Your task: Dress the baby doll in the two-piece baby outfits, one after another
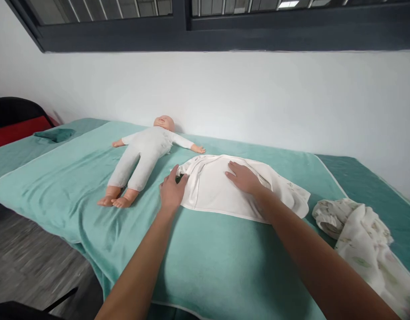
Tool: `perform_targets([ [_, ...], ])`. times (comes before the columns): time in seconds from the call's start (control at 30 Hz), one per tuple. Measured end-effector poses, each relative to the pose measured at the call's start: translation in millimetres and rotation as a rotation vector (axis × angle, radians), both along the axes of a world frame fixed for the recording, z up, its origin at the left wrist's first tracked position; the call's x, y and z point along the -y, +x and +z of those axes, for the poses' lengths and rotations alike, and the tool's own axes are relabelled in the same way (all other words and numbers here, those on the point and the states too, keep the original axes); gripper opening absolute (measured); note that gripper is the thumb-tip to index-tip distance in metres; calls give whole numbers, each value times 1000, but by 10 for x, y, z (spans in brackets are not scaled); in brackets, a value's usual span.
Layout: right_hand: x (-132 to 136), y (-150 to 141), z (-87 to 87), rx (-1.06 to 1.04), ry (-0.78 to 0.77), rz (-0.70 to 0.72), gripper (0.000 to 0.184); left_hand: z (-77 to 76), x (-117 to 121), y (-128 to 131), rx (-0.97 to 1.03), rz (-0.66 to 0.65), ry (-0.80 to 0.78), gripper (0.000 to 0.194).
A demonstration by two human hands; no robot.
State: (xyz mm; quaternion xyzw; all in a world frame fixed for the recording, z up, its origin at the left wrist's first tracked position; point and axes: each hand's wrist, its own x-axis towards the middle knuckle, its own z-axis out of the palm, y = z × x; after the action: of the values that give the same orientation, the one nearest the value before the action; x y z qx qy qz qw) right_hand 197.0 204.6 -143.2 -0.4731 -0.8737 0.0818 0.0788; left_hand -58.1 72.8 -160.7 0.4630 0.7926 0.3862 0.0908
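Observation:
A white baby garment [213, 189] lies spread on the green cloth, its patterned inner side showing along the far edge and right end. My left hand [171, 191] is at its left edge, thumb and forefinger apart beside the fabric; the other fingertips are partly hidden. My right hand [244, 178] rests flat on top of the garment with its fingers stretched out. To the left, a baby doll [146, 146] in a white suit lies on its back with arms spread, apart from both hands.
A green cloth [218, 258] covers the bed or table. On the right lies a crumpled white patterned cloth [361, 240]. A white wall [225, 98] with a dark window frame [151, 35] stands behind. At far left is a black and red chair [18, 120] beside a small green cloth [54, 134].

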Motion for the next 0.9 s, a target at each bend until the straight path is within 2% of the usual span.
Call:
perform_targets([
  [0.2,-53,-290,-14,45,0,-89,63,-5,-253,-261,156,-113,269,56],
  [0.3,2,-482,-51,47,29,-181,69,-15,-325,-353,213,-78,333,55],
  [0.43,90,-617,-86,35,75,-241,71,-26,-333,-359,228,26,387,41],
  [0.73,337,-589,-66,69,31,-164,75,-86,-318,-350,355,131,437,28],
  [0.8,362,-493,-68,73,25,-198,77,-97,-319,-359,411,145,476,24],
  [0.9,346,-294,-66,68,33,-330,78,-107,-313,-366,447,148,510,20],
])
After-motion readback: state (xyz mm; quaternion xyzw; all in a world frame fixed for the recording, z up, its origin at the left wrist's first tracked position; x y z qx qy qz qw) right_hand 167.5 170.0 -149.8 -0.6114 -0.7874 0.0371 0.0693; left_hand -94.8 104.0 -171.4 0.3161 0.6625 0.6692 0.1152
